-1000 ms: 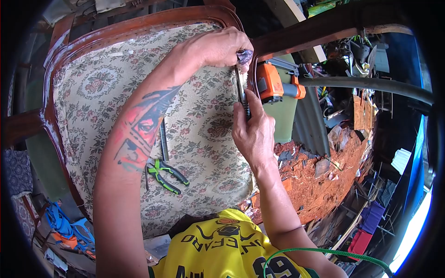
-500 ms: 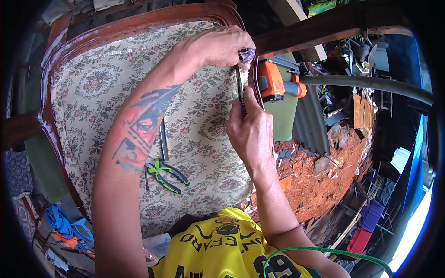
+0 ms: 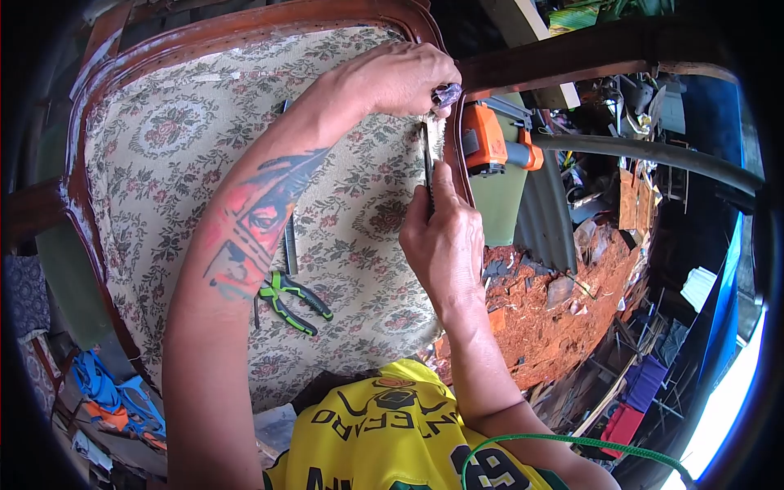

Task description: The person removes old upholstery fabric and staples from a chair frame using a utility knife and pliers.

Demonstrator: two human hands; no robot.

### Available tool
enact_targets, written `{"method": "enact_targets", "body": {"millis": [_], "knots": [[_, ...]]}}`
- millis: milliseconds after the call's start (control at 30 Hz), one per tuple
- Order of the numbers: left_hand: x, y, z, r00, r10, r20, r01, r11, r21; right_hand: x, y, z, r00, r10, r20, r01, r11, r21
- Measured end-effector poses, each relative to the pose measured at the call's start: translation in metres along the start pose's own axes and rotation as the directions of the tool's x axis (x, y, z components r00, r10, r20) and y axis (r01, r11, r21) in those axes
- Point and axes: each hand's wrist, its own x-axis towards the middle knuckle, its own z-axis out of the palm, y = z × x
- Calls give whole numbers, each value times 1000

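Left grip (image 3: 412,77) clutches purplish piece (image 3: 446,95); right grip (image 3: 447,233) holds thin tool (image 3: 427,153); pliers (image 3: 281,286) on floral fabric (image 3: 351,269).

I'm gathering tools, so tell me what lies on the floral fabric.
Green-and-black pliers, a dark narrow bar and a thin dark piece. The left forearm covers some fabric; anything beneath is hidden.

this looks like a makeshift furniture workshop, partly open to daylight. a dark wooden furniture frame (image 3: 563,69) carries floral upholstery (image 3: 359,314), with green-handled pliers (image 3: 276,285) lying on the fabric. an orange-bodied tool (image 3: 483,140) sits just beside the frame. beyond are a corrugated sheet (image 3: 545,216), a scrap-littered reddish-brown area (image 3: 539,335) and a hanging blue sheet (image 3: 722,282); green leaves (image 3: 572,18) show at the top edge.
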Motion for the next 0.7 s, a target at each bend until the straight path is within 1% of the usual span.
{"method": "enact_targets", "body": {"millis": [67,133,167,267,300,333,400,500,600,700], "knots": [[-1,1,1,1000,8,-3,-8,1000,3,-2,1,0,1000,9,-4,-9,1000,-20],[-1,1,2,1000,7,-29,-6,999,37,-1,5,-5,999,-9,42,10,1000,-26],[-3,1,2,999,14,-37,-13,1000,19,1,4,-11,996,33,88,-34,999,14],[-4,2,3,999,-5,-51,7,999,37,3,9,-14,997,-11,71,10,1000,14],[-5,3,3,999,-6,-52,8,999,35,3,8,-17,993,24,116,-26,1000,15],[-6,3,2,998,-5,-63,7,999,35,2,9,-17,993,24,117,-26,1000,14],[-6,4,2,997,-4,-73,6,1000,29,-3,14,-15,998,-46,46,45,999,20],[-7,6,1,999,-37,-41,38,999,17,-8,17,-15,998,-49,51,48,999,12],[-8,9,-1,998,-40,-48,42,998,49,-11,20,-15,997,-34,64,35,999,-22],[-9,13,-3,996,-82,-32,84,994,68,-16,20,-20,996,-40,76,43,999,-33]]}}
